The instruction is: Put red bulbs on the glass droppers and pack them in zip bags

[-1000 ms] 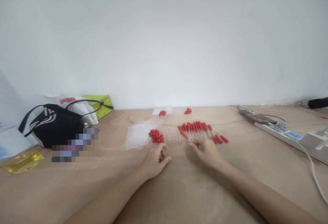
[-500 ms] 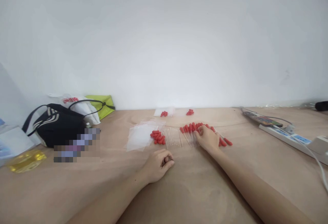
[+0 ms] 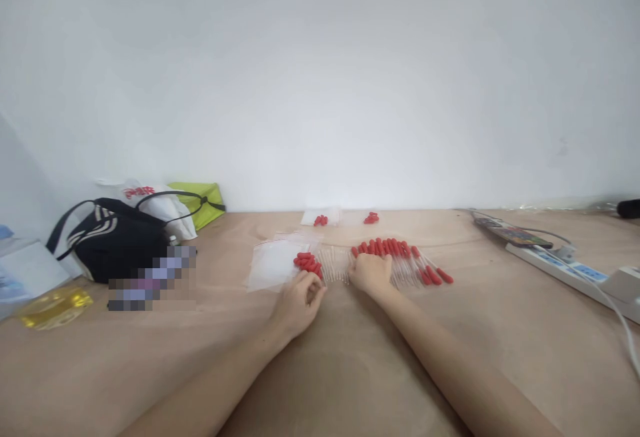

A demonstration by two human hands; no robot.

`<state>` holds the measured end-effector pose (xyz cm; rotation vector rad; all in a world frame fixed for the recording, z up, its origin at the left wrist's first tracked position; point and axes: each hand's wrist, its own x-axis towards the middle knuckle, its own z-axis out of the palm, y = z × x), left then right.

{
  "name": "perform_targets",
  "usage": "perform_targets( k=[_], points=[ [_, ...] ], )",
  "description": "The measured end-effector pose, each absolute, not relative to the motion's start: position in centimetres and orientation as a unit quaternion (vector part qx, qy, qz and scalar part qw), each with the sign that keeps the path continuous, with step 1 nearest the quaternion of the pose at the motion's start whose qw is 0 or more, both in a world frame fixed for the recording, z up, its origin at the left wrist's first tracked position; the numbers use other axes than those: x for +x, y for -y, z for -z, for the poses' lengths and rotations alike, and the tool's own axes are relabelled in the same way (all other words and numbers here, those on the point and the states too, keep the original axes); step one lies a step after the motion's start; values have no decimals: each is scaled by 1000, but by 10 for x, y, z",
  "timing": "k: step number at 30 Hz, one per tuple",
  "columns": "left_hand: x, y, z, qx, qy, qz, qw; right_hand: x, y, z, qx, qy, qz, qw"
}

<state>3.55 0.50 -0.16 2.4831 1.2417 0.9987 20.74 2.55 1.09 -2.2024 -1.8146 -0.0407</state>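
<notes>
On the wooden table (image 3: 350, 370) lie a pile of loose red rubber bulbs (image 3: 307, 263), a row of bare clear glass tubes (image 3: 335, 265) and a row of tubes fitted with red bulbs (image 3: 400, 253). My left hand (image 3: 296, 302) rests just below the loose bulbs, fingers curled inward near them. My right hand (image 3: 371, 273) lies on the near ends of the tubes, between the bare ones and the capped ones, fingers bent down onto them. What either hand holds, if anything, is hidden. Clear zip bags (image 3: 273, 262) lie left of the bulbs.
A black bag (image 3: 113, 240), a white plastic bag (image 3: 150, 200) and a green one (image 3: 200, 200) sit at the left. A yellow packet (image 3: 55, 305) lies nearer. At the right are a power strip (image 3: 565, 263) with cables and a phone (image 3: 510, 233). Small bags of red bulbs (image 3: 320, 219) lie by the wall.
My right hand went out over the capped tubes, then moved left to the bare tubes. My left hand moved forward to the loose red bulbs.
</notes>
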Motion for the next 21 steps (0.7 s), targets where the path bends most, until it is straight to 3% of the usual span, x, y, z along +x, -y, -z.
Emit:
perform_targets(
  k=[8,15,21],
  points=[
    [22,-29,2,825,-457,-332,9,204,-21,-7,-755,635,43,156],
    [25,-30,6,811,-485,-327,18,247,29,17,-642,674,198,307],
    [24,-6,-3,826,-423,-373,13,291,57,34,-576,705,144,387]
  ],
)
